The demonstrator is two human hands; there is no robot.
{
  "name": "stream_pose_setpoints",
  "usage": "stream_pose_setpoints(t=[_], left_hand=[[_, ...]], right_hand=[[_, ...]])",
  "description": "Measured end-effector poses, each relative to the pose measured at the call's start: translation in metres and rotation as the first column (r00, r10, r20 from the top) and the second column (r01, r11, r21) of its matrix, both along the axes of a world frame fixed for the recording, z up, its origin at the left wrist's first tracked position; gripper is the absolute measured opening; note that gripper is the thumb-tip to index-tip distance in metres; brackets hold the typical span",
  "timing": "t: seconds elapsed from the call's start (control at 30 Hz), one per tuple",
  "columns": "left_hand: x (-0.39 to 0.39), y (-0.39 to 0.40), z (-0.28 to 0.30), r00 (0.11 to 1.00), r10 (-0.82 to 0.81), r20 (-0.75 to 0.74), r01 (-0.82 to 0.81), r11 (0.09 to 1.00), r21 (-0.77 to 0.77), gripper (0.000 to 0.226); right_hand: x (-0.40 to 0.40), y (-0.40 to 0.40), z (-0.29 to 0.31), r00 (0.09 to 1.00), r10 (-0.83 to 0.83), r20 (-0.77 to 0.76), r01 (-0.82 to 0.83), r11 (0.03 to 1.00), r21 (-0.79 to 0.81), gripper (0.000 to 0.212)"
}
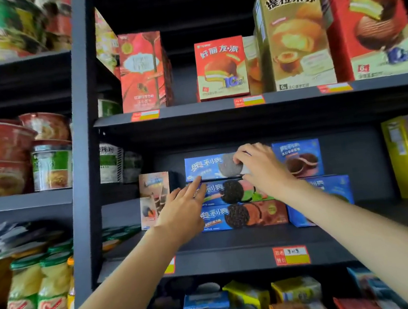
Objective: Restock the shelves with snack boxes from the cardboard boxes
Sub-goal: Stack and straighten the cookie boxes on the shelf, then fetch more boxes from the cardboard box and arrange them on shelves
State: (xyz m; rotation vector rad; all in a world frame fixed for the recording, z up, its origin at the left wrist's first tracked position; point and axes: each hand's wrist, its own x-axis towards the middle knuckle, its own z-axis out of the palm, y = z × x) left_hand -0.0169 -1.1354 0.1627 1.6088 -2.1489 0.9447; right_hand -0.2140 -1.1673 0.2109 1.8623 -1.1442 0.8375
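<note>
Top cookie box seated on the stack

The top blue box lay flat, long axis along the middle shelf, crowning two stacked boxes. The right hand gripped its right end; the left hand, fingers straight, touched its lower left edge. A tan box stood left, blue boxes right, bare shelf toward the front edge

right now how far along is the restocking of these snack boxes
Partly done, by the look of it. Two blue cookie boxes already lie stacked on the middle shelf. In hand: a third, the top box, sits on the stack, the right hand gripping its right end and the left hand touching its lower left edge with straight fingers. Left: bare shelf space beside the stack; no cardboard boxes in view.
</note>
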Motion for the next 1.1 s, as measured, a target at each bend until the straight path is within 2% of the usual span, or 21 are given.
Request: stream_pose_setpoints(t=[0.13, 0.27, 0.53, 0.6, 0.67, 0.77, 0.87, 0.97, 1.03, 1.1], left_hand=[[-0.002, -0.012, -0.002, 1.000, 0.002, 0.013, -0.002, 1.000, -0.008, 0.074], [-0.001, -0.021, -0.002, 1.000, -0.007, -0.029, 0.008, 1.000, 0.029, 0.076], [-0.002, -0.008, -0.001, 1.000, -0.012, -0.011, 0.013, 0.991, 0.135, 0.074], [0.001, -0.004, -0.006, 0.997, -0.077, -0.007, 0.077, 0.996, 0.054, 0.072], [0.005, 0.004, -0.017, 0.976, -0.210, -0.057, 0.202, 0.972, -0.117, 0.064], [0.023, 0.027, -0.039, 0.890, -0.442, -0.113, 0.379, 0.854, -0.356, 0.050], [0.070, 0.052, -0.075, 0.836, -0.516, -0.189, 0.376, 0.788, -0.487, 0.031], [0.140, 0.085, -0.129, 0.839, -0.452, -0.304, 0.248, 0.814, -0.525, 0.028], [0.190, 0.109, -0.180, 0.808, -0.366, -0.461, 0.121, 0.870, -0.478, 0.025], [0.241, 0.133, -0.240, 0.753, -0.240, -0.612, -0.024, 0.920, -0.391, 0.022]], right_hand=[[-0.003, -0.004, 0.005, 0.997, 0.038, 0.062, -0.049, 0.982, 0.183, 0.031], [0.001, -0.008, 0.005, 0.999, 0.000, 0.033, -0.006, 0.984, 0.177, 0.041], [0.009, 0.000, 0.007, 0.993, -0.035, 0.116, 0.004, 0.965, 0.261, 0.038], [0.023, 0.008, -0.001, 0.985, 0.000, 0.171, -0.032, 0.982, 0.184, 0.033], [0.049, 0.019, -0.022, 0.942, 0.200, 0.271, -0.222, 0.973, 0.054, 0.029], [0.107, 0.051, -0.066, 0.731, 0.576, 0.366, -0.566, 0.811, -0.147, 0.037], [0.163, 0.081, -0.102, 0.572, 0.725, 0.384, -0.701, 0.675, -0.230, 0.036], [0.224, 0.104, -0.139, 0.517, 0.786, 0.338, -0.803, 0.583, -0.127, 0.028], [0.270, 0.117, -0.180, 0.484, 0.823, 0.297, -0.860, 0.510, -0.012, 0.024], [0.321, 0.126, -0.241, 0.464, 0.824, 0.326, -0.886, 0.443, 0.140, 0.023]])
